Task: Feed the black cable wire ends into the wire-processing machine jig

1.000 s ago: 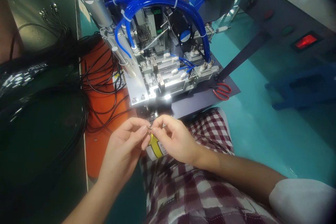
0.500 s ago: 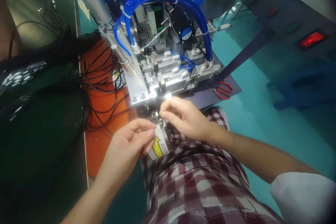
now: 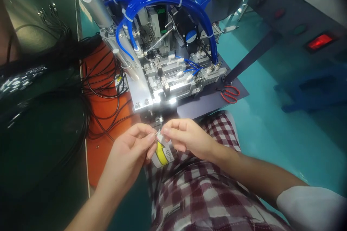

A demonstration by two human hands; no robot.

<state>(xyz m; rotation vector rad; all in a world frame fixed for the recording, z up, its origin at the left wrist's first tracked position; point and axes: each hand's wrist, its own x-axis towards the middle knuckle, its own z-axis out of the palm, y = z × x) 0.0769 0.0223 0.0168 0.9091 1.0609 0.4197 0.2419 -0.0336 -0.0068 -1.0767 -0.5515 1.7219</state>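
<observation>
1. Lower centre, our left hand (image 3: 132, 145) pinches a thin wire (image 3: 157, 134); our right hand's (image 3: 191, 138) fingertips meet, contents unclear.
2. Black cables (image 3: 86, 115) cross the orange board (image 3: 98, 164), left.
3. Red-handled pliers (image 3: 225, 90) lie right of centre.

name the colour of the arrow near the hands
The arrow is yellow, dark-edged; best seen in the head view.

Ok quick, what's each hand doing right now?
Left hand: closed, pinching a tiny thin piece.
Right hand: closed in a pinch; whether it holds anything can't be told.
</observation>
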